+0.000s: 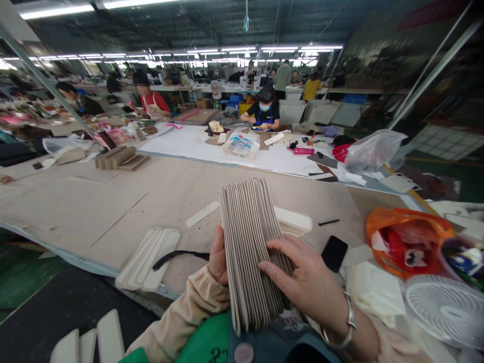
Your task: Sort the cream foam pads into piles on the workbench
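Note:
A thick stack of long, round-cornered strips (245,252) stands on edge against my front, their pale edges facing up. My left hand (219,259) grips the stack from its left side, the thumb showing and the other fingers hidden behind it. On the right side my right hand (302,269) closes on the same stack, with thumb and forefinger on the strip edges where a slight gap parts them. Beyond the stack lies a pile of cream strips (295,221). A single strip (202,214) rests on the table to its left.
Fanned cream strips (151,257) and a black strap (177,256) lie at the left near edge. To the right are a phone (335,253), a black pen-like stick (328,222), an orange bag (408,239) and a white fan (446,310). A co-worker (262,113) sits across the table.

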`<act>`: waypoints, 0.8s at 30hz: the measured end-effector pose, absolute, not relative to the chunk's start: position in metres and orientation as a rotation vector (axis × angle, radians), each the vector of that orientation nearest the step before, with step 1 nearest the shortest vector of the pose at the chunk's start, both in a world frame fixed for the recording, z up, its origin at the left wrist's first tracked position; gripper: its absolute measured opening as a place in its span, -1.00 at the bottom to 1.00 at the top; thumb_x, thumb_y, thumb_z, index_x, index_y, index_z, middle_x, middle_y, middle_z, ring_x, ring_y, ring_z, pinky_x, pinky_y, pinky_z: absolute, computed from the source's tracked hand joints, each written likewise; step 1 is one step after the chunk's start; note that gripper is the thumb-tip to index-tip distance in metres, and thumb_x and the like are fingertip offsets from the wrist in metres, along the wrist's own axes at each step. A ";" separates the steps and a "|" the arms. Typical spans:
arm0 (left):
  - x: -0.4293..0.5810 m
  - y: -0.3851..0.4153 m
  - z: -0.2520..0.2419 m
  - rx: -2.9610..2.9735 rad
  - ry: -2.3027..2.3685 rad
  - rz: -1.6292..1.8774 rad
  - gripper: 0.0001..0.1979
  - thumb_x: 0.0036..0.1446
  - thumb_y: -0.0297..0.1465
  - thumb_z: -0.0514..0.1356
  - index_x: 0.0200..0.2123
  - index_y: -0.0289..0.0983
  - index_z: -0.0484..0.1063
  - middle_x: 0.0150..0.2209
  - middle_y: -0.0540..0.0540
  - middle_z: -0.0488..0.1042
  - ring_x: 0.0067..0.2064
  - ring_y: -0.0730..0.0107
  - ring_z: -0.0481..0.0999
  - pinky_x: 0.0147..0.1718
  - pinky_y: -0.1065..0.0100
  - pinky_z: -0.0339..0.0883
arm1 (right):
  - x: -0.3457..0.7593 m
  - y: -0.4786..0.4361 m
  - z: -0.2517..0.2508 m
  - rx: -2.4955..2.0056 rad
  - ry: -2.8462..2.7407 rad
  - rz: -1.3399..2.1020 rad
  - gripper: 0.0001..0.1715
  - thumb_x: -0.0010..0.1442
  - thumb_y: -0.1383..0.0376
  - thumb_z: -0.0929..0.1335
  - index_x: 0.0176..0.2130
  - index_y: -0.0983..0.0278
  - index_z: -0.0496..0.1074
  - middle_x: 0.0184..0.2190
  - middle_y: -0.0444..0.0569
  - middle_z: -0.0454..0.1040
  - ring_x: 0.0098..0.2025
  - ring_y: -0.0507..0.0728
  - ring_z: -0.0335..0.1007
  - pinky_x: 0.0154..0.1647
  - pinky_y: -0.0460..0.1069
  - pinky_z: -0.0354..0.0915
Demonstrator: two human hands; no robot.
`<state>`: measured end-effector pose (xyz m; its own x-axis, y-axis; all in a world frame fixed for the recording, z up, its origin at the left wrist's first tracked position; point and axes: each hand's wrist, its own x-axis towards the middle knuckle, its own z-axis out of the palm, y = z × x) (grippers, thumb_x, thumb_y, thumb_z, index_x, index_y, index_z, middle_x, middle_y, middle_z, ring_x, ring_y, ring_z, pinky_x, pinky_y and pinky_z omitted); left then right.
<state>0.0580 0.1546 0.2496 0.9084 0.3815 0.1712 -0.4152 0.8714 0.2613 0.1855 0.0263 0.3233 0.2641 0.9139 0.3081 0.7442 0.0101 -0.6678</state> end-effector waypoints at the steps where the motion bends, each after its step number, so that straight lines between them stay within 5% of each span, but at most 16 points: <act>1: 0.058 0.155 0.250 0.297 -0.099 0.422 -0.27 0.26 0.04 -0.24 0.03 -0.37 0.45 0.04 -0.15 0.48 0.10 0.24 0.41 0.22 0.21 0.09 | 0.185 0.026 0.323 -1.766 -1.523 0.277 -0.80 0.17 0.20 0.38 -0.19 0.20 0.40 -0.23 -0.04 0.42 -0.19 0.13 0.37 -0.15 0.03 0.32; 9: 0.058 0.156 0.246 0.298 -0.059 0.427 -0.29 0.25 0.05 -0.22 0.02 -0.34 0.46 0.04 -0.14 0.48 0.10 0.23 0.40 0.25 0.19 0.01 | 0.186 0.027 0.320 -1.775 -1.524 0.263 -0.77 0.18 0.18 0.37 -0.15 0.20 0.41 -0.20 -0.02 0.43 -0.16 0.15 0.39 -0.12 0.05 0.34; 17: 0.057 0.161 0.238 0.316 -0.018 0.411 -0.25 0.23 0.08 -0.23 0.03 -0.35 0.45 0.03 -0.15 0.48 0.07 0.19 0.42 0.18 0.18 0.13 | 0.186 0.028 0.314 -1.814 -1.485 0.273 -0.65 0.17 0.25 0.35 -0.02 0.17 0.31 -0.10 -0.04 0.44 -0.09 0.15 0.40 -0.08 0.07 0.38; 21: 0.054 0.163 0.234 0.297 0.067 0.379 -0.24 0.21 0.10 -0.21 0.02 -0.37 0.45 -0.02 -0.17 0.52 -0.01 0.21 0.48 0.09 0.17 0.23 | 0.187 0.029 0.310 -1.767 -1.530 0.185 -0.71 0.18 0.36 0.29 -0.07 0.17 0.35 -0.01 0.02 0.37 0.14 0.22 0.25 0.05 0.12 0.34; 24: 0.053 0.164 0.229 0.308 0.061 0.387 -0.23 0.18 0.13 -0.15 0.08 -0.37 0.39 0.09 -0.21 0.43 0.13 0.10 0.37 0.17 0.08 0.13 | 0.188 0.030 0.307 -1.745 -1.589 0.194 -0.72 0.20 0.40 0.25 -0.13 0.18 0.45 0.09 0.08 0.26 0.20 0.23 0.19 0.12 0.16 0.29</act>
<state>0.0533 0.1641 0.2295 0.9249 0.3802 0.0001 -0.3618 0.8802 0.3071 0.1876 0.0297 0.3073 0.2158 0.9056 0.3652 0.7908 0.0572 -0.6093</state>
